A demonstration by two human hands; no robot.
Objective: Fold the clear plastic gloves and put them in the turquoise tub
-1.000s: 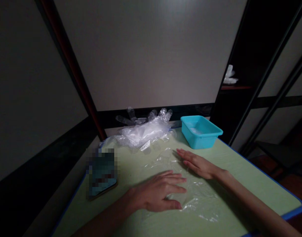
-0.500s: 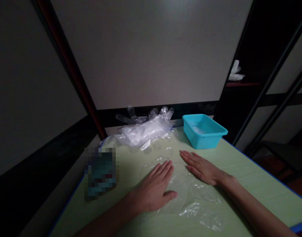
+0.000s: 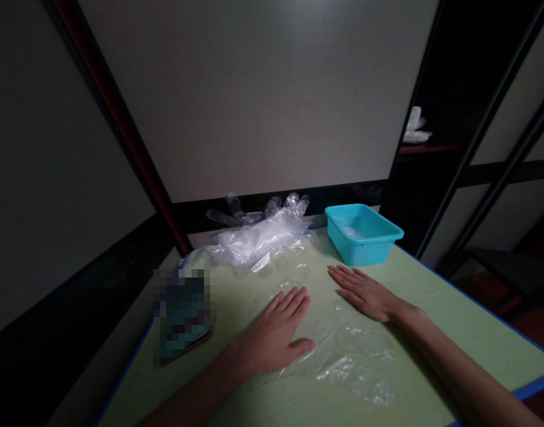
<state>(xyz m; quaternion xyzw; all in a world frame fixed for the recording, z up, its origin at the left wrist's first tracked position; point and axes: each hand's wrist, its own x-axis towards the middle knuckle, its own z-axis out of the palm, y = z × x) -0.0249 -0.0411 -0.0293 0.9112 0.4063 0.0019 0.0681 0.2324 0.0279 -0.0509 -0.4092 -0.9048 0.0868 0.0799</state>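
Note:
A clear disposable plastic glove (image 3: 338, 341) lies spread on the pale green tabletop. My left hand (image 3: 278, 329) rests palm down on its left part, fingers stretched out and thumb apart. Flat and open, my right hand (image 3: 365, 290) lies at the upper right side of the plastic, its fingertips pointing toward the blue basin. Neither hand grips anything. Behind them is a heap of clear plastic gloves (image 3: 258, 240), some fingers sticking up against the wall panel.
A turquoise plastic basin (image 3: 365, 252) stands at the back right of the table (image 3: 436, 308), something whitish inside. At the left edge sits a pixelated, unreadable object (image 3: 183, 317). White items (image 3: 416, 127) lie on a dark shelf to the right.
My right hand has slid slightly outward and away from me, uncovering more of the plastic. My left hand stays almost in place. The view has shifted a little.

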